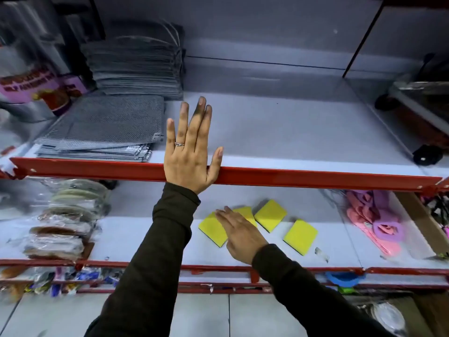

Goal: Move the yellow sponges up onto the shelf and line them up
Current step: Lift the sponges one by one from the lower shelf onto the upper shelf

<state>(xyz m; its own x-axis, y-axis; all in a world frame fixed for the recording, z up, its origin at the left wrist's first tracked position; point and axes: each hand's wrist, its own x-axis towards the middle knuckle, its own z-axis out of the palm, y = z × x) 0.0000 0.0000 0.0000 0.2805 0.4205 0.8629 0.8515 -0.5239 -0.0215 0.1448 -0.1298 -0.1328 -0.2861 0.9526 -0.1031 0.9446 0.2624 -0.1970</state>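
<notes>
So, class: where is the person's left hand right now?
The left hand lies flat, fingers spread, over the upper shelf's red front edge, just right of the grey mesh cloths.

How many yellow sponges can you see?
4, all on the lower shelf: one under the right hand, one behind it, one farther back, one rightmost. None seem hidden.

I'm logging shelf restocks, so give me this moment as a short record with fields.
sponges: four yellow sponges, all on the lower shelf
upper shelf: no sponges; grey mesh cloths at its left
left hand: open, flat on the upper shelf's red edge
right hand: open, over the leftmost sponges, none gripped
progress: none moved
</notes>
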